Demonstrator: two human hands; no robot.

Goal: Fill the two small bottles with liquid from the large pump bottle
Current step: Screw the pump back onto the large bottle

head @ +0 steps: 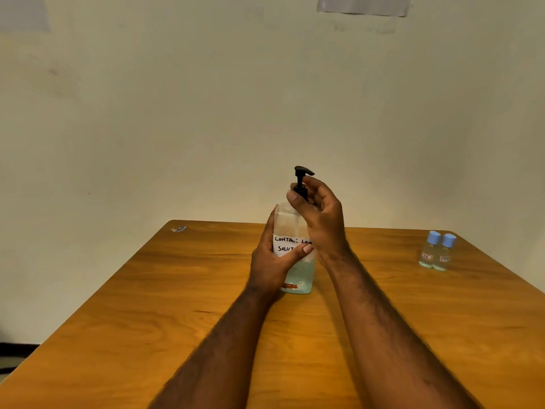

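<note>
Two hands (272,261) (320,215) grip one pump bottle (298,276).

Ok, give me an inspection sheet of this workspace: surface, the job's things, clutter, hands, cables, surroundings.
Surface: wooden table, bare grain.
Job's things: pump bottle upright at centre, partly filled, handwritten label; two small bottles with blue caps on, side by side at the right edge.
Clutter: small scrap at the far left corner.
Hands: left hand wraps the bottle body; right hand grips the pump collar.
Cables: nothing seen.
Surroundings: plain wall, paper taped up top.
</note>
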